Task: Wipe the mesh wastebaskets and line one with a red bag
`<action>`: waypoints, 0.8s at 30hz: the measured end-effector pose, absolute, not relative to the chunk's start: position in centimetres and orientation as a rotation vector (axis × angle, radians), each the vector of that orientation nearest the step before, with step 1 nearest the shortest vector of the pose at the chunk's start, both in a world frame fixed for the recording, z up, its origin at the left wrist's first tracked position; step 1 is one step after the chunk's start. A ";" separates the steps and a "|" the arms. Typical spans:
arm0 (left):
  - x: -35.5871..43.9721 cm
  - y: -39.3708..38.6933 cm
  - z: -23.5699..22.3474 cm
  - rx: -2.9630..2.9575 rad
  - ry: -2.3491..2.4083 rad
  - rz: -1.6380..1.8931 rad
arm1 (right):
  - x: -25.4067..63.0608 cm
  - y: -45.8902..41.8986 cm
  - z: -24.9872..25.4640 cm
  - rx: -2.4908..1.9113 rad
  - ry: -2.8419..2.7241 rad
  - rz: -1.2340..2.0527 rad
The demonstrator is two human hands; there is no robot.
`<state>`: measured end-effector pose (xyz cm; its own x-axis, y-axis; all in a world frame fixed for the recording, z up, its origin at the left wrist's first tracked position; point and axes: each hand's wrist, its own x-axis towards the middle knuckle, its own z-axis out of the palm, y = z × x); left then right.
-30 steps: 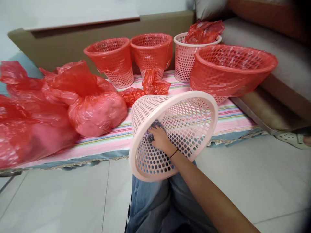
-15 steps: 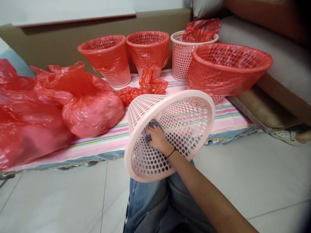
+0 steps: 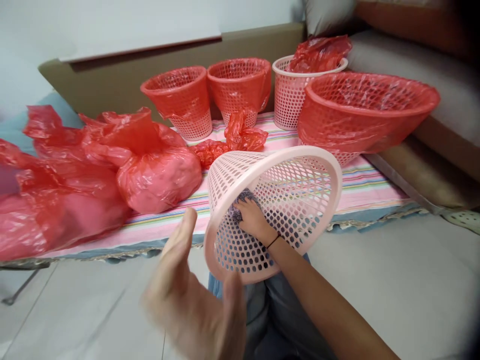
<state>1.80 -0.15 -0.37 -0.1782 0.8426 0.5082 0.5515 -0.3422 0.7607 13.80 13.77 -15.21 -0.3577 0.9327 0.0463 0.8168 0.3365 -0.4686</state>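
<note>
A pale pink mesh basket (image 3: 255,173) lies tilted over my knees, its wide mouth facing me. Inside it, my right hand (image 3: 255,217) presses a fuzzy grey-purple cloth (image 3: 236,214) against the inner wall, with the fingers closed on the cloth. A dark band circles that wrist. My left hand (image 3: 198,305), smeared by motion, is raised in front of the basket's lower left rim. Its thumb and fingers are spread and nothing shows between them. I cannot tell whether the thumb touches the rim.
Red-lined baskets (image 3: 240,82) stand along the back of a striped cloth (image 3: 172,225); a pink basket (image 3: 287,97) holds a crumpled red bag. Full red plastic bags (image 3: 161,175) fill the left side. Another crumpled red bag (image 3: 243,135) lies behind my basket. Grey cushions (image 3: 397,65) are at right.
My left hand has come into view in front of the basket. The whole scene has shifted slightly right and down. My right hand stays on the cloth inside the basket.
</note>
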 end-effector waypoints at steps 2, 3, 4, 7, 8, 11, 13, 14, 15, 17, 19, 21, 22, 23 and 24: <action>1.8 1.7 -1.5 1.905 1.606 1.650 | 13.8 13.8 -15.4 -1.555 -2.296 0.536; 1.8 2.3 -2.2 1.964 1.595 1.665 | 13.8 13.8 -15.5 -1.552 -2.294 0.537; 1.7 2.9 -2.8 2.000 1.584 1.662 | 13.8 13.8 -15.5 -1.546 -2.292 0.537; 1.4 3.4 -4.2 1.994 1.589 1.620 | 13.8 13.8 -15.6 -1.530 -2.283 0.544; 1.3 3.3 -4.4 1.972 1.594 1.623 | 13.8 13.9 -15.6 -1.522 -2.279 0.548; 1.4 2.9 -4.5 1.928 1.573 1.663 | 14.0 13.8 -15.2 -1.481 -2.273 0.570; 1.5 2.8 -4.4 1.922 1.560 1.664 | 14.3 13.4 -14.7 -1.448 -2.279 0.590; 1.6 2.7 -4.4 1.925 1.561 1.652 | 14.6 13.1 -14.3 -1.434 -2.285 0.601; 1.6 2.7 -4.4 1.924 1.564 1.641 | 14.9 12.7 -13.9 -1.423 -2.290 0.611; 1.5 2.7 -4.4 1.921 1.558 1.630 | 15.8 11.4 -13.0 -1.416 -2.298 0.634; 1.2 2.8 -4.5 1.915 1.534 1.635 | 16.9 9.5 -12.2 -1.426 -2.308 0.660; 0.9 2.8 -4.7 1.917 1.515 1.638 | 18.1 7.0 -11.5 -1.451 -2.321 0.704; 0.7 2.8 -4.7 1.918 1.512 1.634 | 18.6 5.6 -11.4 -1.468 -2.325 0.734; 0.5 2.9 -4.8 1.917 1.513 1.633 | 19.1 4.1 -11.3 -1.487 -2.326 0.771; 0.4 2.9 -4.9 1.921 1.513 1.631 | 19.4 2.6 -11.3 -1.508 -2.321 0.807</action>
<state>0.37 2.88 -4.89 -0.1341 0.7775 0.6144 0.5541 -0.4552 0.6970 19.45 2.60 -11.27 -0.4288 0.8997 -0.0819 0.7565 0.3080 -0.5769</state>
